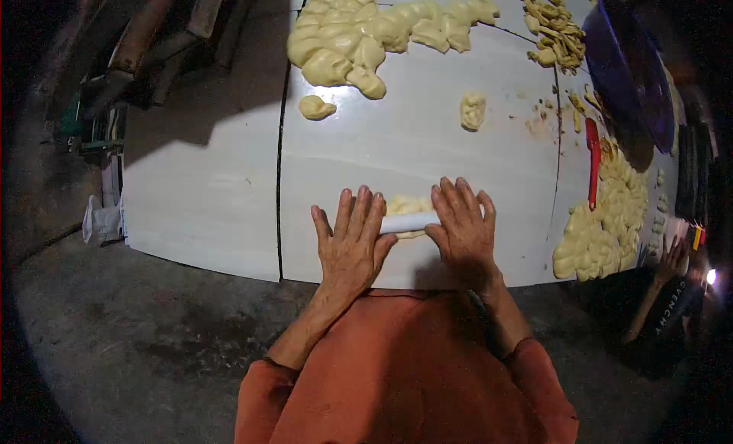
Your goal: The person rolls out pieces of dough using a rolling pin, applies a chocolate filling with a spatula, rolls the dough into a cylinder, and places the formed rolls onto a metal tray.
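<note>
A white rolling pin (410,222) lies across a small flattened piece of pale dough (407,205) near the table's front edge. My left hand (350,239) rests flat over the pin's left end, fingers stretched forward and thumb apart. Over the right end lies my right hand (464,232), its fingers extended and not wrapped round the pin. Both pin ends are mostly covered by my hands. Beyond them sit two loose dough lumps, one at the left (316,107) and another at the right (473,111).
A large mass of dough pieces (336,39) covers the far side. At right are more dough pieces (599,234), a red-handled tool (593,165), a purple basin (622,70) and a pile of yellowish strips (551,28). Another person's hand (672,259) shows at far right.
</note>
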Demonstrator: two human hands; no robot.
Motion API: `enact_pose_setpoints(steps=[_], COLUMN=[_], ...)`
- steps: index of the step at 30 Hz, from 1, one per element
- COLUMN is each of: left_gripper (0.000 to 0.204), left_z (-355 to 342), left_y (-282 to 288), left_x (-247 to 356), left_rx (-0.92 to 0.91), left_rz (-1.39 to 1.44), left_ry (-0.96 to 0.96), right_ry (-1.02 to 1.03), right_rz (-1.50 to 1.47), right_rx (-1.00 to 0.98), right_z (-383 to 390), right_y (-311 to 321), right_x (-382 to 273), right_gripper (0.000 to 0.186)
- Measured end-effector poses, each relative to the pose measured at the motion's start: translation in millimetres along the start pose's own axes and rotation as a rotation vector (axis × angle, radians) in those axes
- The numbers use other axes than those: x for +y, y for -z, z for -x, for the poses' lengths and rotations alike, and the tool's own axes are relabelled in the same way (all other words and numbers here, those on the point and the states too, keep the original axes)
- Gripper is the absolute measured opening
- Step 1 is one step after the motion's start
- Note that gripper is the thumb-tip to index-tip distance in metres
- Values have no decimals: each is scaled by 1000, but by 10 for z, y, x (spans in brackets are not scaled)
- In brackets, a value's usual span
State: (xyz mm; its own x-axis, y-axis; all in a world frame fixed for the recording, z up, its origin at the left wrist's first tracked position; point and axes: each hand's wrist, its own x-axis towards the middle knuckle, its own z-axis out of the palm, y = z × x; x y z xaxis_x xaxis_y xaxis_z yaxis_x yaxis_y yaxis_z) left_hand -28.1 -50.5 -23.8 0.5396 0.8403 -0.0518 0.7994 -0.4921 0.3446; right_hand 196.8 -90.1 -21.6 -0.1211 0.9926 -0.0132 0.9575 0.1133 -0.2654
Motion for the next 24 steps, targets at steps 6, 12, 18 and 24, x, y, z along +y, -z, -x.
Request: enact_pose_setpoints(steps=[6,12,18,24], left_gripper=[61,68,83,79], left_z=[-788,-1625,-1312,-847], left_y=[28,100,223,292], left_x=[-146,-424,-387,-315], left_rx=[139,324,174,136], left_rz=[-54,-121,-3,-41], left_ry=[82,88,-33,-220], right_ry=[-202,-156,281,253], right_rz=[228,327,-120,-146], right_rx=[106,390,188,59], right_z=[-641,-1361,-790,-450], right_y=[-89,127,123,374], right_x=[76,256,419,103], right_gripper=[64,63,52,58])
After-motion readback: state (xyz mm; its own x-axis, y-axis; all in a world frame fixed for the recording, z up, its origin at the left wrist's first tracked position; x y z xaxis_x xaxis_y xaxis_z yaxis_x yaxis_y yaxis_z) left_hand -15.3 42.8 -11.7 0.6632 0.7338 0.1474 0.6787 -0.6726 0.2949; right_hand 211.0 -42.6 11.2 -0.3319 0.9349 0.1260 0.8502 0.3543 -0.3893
